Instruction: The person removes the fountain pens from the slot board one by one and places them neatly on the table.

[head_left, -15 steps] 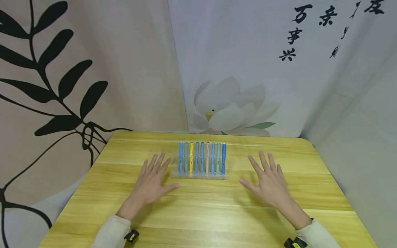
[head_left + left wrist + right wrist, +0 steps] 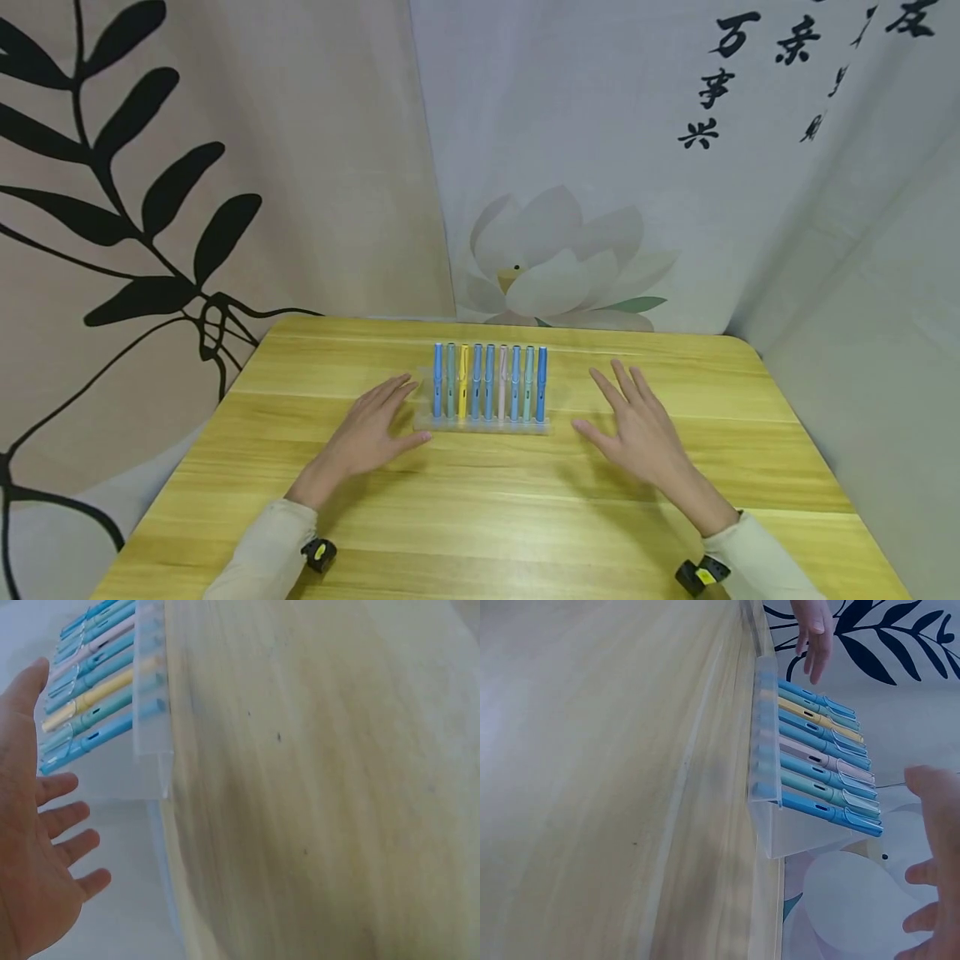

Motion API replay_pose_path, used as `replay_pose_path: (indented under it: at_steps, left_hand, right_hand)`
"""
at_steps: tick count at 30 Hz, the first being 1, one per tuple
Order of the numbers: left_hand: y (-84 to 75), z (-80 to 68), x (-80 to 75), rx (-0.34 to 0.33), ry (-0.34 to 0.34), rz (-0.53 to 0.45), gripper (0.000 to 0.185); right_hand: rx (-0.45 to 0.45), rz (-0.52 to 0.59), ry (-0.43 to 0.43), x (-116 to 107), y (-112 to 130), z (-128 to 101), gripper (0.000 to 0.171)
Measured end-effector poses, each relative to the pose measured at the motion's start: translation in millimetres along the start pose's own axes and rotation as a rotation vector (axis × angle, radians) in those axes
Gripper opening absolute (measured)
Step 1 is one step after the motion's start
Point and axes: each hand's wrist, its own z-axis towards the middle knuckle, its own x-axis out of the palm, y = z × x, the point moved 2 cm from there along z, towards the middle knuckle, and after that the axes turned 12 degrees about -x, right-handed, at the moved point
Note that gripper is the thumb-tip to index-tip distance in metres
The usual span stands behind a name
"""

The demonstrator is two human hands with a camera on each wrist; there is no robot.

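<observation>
- wooden counter [image 2: 480, 517] carries everything; patterned cloth backdrops hang behind its far edge and beside its left and right edges.
- clear pen rack [image 2: 482, 423] sits toward the far edge, midway between the left and right edges, nothing between it and either hand.
- nine capped pens [image 2: 488, 392] stand upright in the rack in one row: mostly blue and teal, one yellow pen [image 2: 462, 392] third from the left, one pale pink pen [image 2: 502, 392] right of the middle.
- left hand [image 2: 365, 436] is flat, fingers straight, holding nothing, fingertips just beside the rack's left end.
- right hand [image 2: 639, 429] is spread, holding nothing, near the rack's right end but apart from it.
</observation>
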Motion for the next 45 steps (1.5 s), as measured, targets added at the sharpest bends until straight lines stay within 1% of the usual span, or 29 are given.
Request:
replay_pose_path:
  at_steps: [4,8,13,19,24,30,33,39,45]
  left_hand:
    - [3.8,4.4,2.8,-0.020,0.056,-0.096,0.082]
    - [6.3,8.0,7.3,-0.043,0.117,-0.169,0.078]
    - [9.1,11.9,14.1,-0.069,0.160,-0.215,0.072]
    - [15.9,16.4,22.8,-0.075,0.171,-0.260,0.062]
    - [17.6,19.0,26.8,-0.063,0.183,-0.295,0.059]
    - [18.7,22.5,29.5,-0.064,0.181,-0.323,0.052]
    - [19.6,24.1,30.8,-0.053,0.178,-0.345,0.048]
    - [19.5,25.7,30.8,-0.031,0.165,-0.368,0.042]
    - [18.0,25.5,29.4,0.004,0.146,-0.393,0.031]
  right_hand:
    - [0.004,0.064,-0.006,2.8,-1.3,6.4,0.081]
    - [-0.004,0.129,-0.019,4.4,0.1,14.6,0.077]
    - [-0.008,0.211,-0.037,6.5,2.5,25.8,0.072]
    - [0.003,0.325,-0.059,13.4,3.0,35.7,0.068]
    - [0.019,0.385,-0.064,21.8,2.0,43.8,0.065]
    - [0.065,0.472,-0.089,30.5,-0.1,55.5,0.062]
    - [0.087,0.513,-0.103,34.0,-2.0,59.5,0.062]
    - [0.111,0.557,-0.115,41.6,-5.4,64.8,0.063]
    - [0.139,0.593,-0.118,46.7,-5.5,70.4,0.057]
